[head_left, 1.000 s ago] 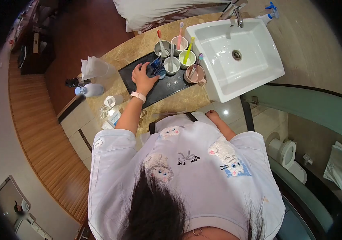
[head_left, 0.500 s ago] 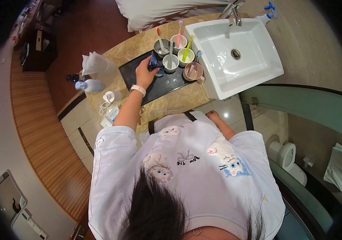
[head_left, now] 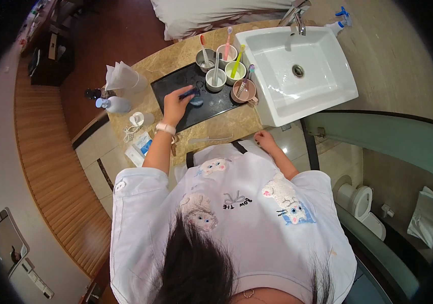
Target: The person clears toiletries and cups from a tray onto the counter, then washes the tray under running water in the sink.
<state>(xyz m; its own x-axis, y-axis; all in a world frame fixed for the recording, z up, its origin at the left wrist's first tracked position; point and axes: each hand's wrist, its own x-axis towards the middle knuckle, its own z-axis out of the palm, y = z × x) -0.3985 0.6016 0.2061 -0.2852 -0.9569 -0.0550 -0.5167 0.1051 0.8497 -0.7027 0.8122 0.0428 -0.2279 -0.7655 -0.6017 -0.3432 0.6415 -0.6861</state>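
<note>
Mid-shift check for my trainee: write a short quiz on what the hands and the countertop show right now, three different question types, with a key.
1. Multiple choice: what colour is the small item in the grip of the left hand?
A) bright green
B) dark blue
C) white

2. True or false: the pinkish-brown handled mug is nearer the white rectangular basin than the left hand is.

3. Fill in the number: counting the mug, ____ round cups stand in the cluster at the right-hand end of the black rectangular tray.

Key: 1 B; 2 true; 3 five
</note>
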